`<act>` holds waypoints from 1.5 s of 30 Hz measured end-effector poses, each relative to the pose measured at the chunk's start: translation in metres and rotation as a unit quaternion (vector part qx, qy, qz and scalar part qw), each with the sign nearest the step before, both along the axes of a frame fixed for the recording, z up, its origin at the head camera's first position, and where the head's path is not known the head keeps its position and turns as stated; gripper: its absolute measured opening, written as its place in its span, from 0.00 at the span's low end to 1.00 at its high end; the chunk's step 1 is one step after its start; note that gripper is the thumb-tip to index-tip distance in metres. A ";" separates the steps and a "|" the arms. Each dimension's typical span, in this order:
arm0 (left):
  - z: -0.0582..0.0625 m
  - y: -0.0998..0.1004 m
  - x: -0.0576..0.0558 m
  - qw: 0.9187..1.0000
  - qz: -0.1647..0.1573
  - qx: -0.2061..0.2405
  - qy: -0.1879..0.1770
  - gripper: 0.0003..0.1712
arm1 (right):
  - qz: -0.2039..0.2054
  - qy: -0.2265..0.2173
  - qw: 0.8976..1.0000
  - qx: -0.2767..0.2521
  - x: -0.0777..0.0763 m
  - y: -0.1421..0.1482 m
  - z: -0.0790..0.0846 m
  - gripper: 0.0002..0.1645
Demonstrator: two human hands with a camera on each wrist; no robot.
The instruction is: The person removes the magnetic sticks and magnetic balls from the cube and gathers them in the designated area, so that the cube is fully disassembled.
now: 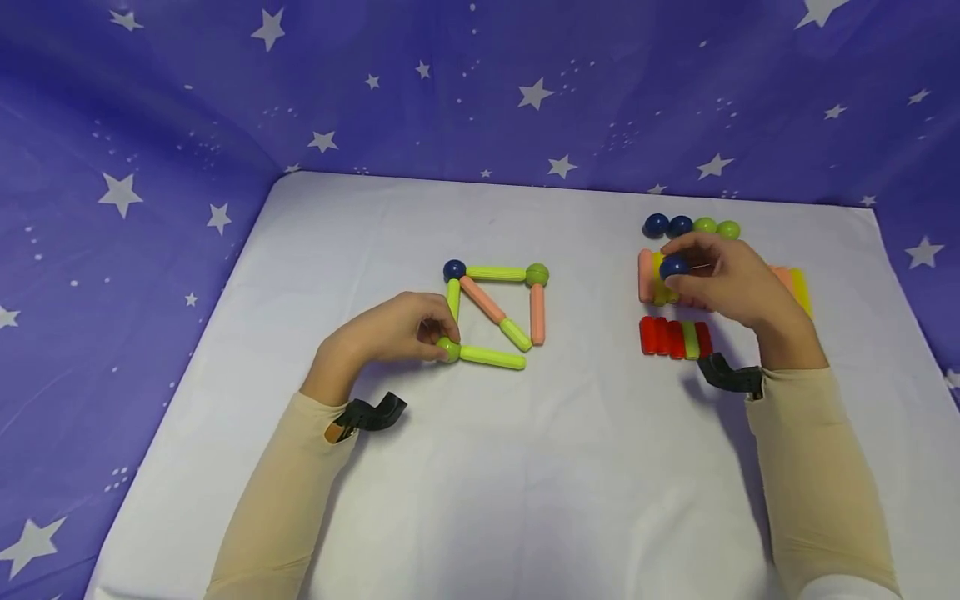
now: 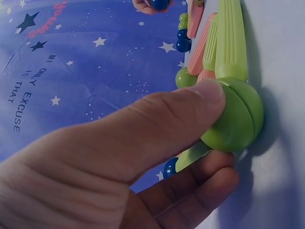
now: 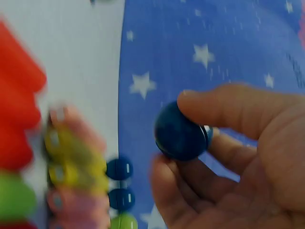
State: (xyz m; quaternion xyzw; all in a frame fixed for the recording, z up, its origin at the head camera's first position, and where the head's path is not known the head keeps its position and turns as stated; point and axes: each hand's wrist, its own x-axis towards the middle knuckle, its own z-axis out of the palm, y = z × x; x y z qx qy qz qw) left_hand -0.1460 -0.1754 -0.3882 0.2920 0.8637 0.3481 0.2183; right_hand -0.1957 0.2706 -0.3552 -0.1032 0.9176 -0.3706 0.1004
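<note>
My left hand (image 1: 397,329) pinches a green ball (image 2: 240,117) between thumb and fingers at the near left corner of a frame of sticks on the table. From that ball a green stick (image 1: 492,357) runs right; another goes back to a blue ball (image 1: 454,270). A green stick (image 1: 495,273) links the blue ball to a second green ball (image 1: 537,275), where a pink stick (image 1: 537,315) points nearer. A pink-and-green diagonal (image 1: 483,300) ends near the open corner. Raised over the spare sticks, my right hand (image 1: 731,279) pinches a dark blue ball (image 3: 178,132).
Under and beside the right hand lies a row of pink and yellow sticks (image 1: 646,277). Nearer is a row of short red sticks (image 1: 660,337) with a green one. Behind stand blue balls (image 1: 656,225) and green balls (image 1: 727,229). A starry purple cloth (image 1: 450,108) borders the white table (image 1: 480,483).
</note>
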 end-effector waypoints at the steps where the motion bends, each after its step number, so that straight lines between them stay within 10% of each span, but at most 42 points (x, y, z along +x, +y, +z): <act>1: 0.000 0.000 0.000 1.000 -0.001 0.000 0.000 0.10 | -0.029 0.003 1.000 0.012 -0.003 0.008 0.000 0.26; 7: 0.000 0.001 -0.001 1.000 -0.004 -0.002 0.004 0.10 | -0.185 0.001 0.981 0.055 -0.022 0.049 0.000 0.35; 17: -0.004 0.001 0.004 1.000 -0.001 0.010 0.003 0.10 | -0.275 -0.016 0.957 0.090 -0.048 0.089 -0.014 0.36; 45: -0.004 0.001 0.003 1.000 -0.001 0.012 0.005 0.10 | -0.261 -0.065 0.952 0.149 -0.077 0.102 -0.040 0.39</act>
